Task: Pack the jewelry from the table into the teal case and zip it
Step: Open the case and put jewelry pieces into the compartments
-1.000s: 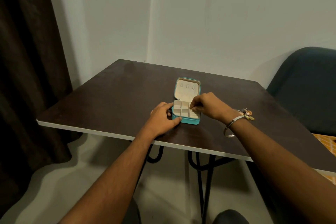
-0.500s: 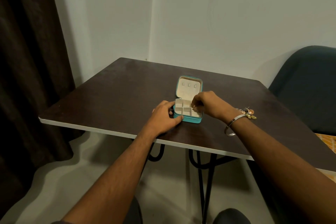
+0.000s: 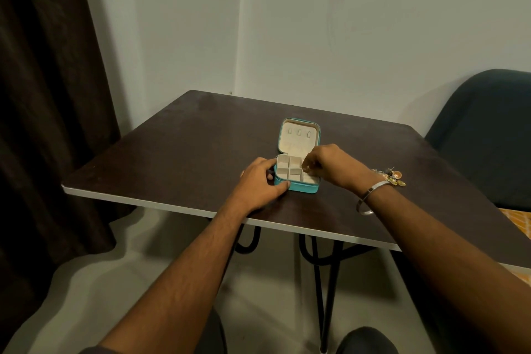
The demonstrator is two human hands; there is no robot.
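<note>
The teal case [image 3: 298, 187] lies open near the middle of the dark table [image 3: 178, 152]. Its cream lid [image 3: 298, 138] stands up at the back and its cream compartments face up. My left hand [image 3: 258, 184] grips the case's left side, thumb on the front corner. My right hand [image 3: 330, 164] hovers over the right compartments, fingertips pinched together on something too small to make out. A small heap of jewelry [image 3: 392, 176] lies on the table just right of my right wrist, which wears a silver bangle [image 3: 370, 198].
A dark blue chair [image 3: 485, 135] stands at the table's right side. A brown curtain [image 3: 43, 95] hangs at the left. The table's white front edge [image 3: 172, 205] runs close to me, with black metal legs [image 3: 321, 282] underneath.
My right hand's fingertips have shifted slightly toward the back of the case's right compartments. My left hand keeps its hold on the case.
</note>
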